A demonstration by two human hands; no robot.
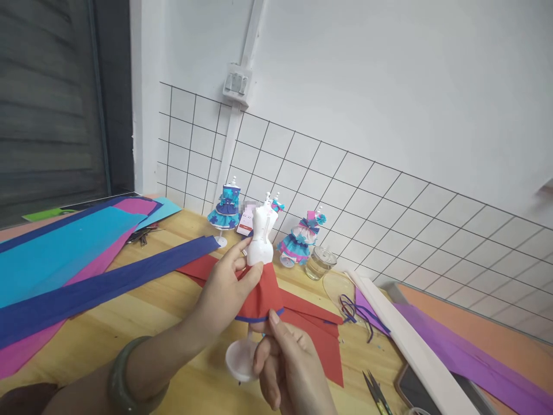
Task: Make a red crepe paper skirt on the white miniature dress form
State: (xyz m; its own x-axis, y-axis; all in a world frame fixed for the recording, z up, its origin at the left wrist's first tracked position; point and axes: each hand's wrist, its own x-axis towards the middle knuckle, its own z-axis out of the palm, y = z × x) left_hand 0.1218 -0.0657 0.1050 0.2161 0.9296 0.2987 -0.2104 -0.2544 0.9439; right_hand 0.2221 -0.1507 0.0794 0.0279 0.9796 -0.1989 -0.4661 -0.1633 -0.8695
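Note:
A small white dress-form mannequin (262,230) stands tilted in front of me, wearing a flared red skirt (264,288) with a blue strip along its hem. My left hand (231,276) grips the mannequin at the hips, thumb pressing the skirt's top edge. Below, my right hand (289,357) pinches the blue-edged hem between thumb and finger, its other fingers curled. The mannequin's round white base (242,360) shows under the skirt, partly behind my right hand. Red sheets (322,340) lie on the table behind and beside the skirt.
Two dressed mini mannequins, one blue (225,207) and one pink-and-blue (298,242), stand at the back beside a glass of liquid (319,264). Blue and pink sheets (78,248) cover the left. Pointed scissors (377,392), blue strips (360,311) and a pale roll (406,340) lie at right.

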